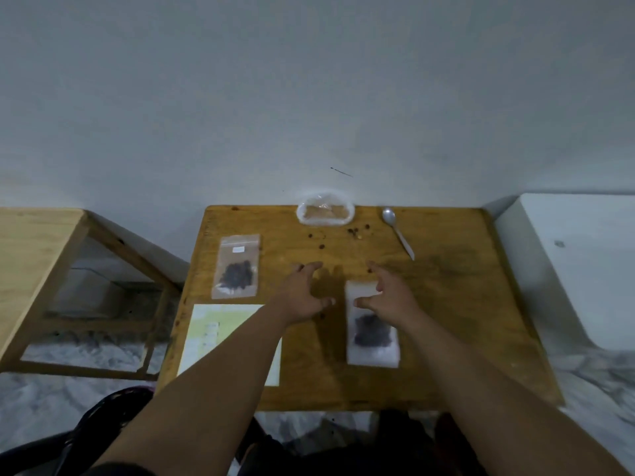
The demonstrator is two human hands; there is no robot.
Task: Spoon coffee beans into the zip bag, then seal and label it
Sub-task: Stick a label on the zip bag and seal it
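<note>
A clear zip bag [372,333] with dark coffee beans lies flat on the wooden table [464,304], right of centre. My right hand [385,292] hovers over its top end, fingers spread, holding nothing. My left hand [304,293] is just left of the bag, open, fingers apart above the bare wood. A second zip bag [236,267] with beans and a small white label lies at the left. A label sheet [220,338] lies near the front left, partly under my left forearm. A metal spoon [398,231] rests at the back right. A clear plastic container [325,212] stands at the back edge.
A few loose beans [354,232] are scattered in front of the container. The table stands against a pale wall. A wooden frame [86,297] stands to the left and a white block [584,269] to the right. A dark chair [103,427] is at the lower left.
</note>
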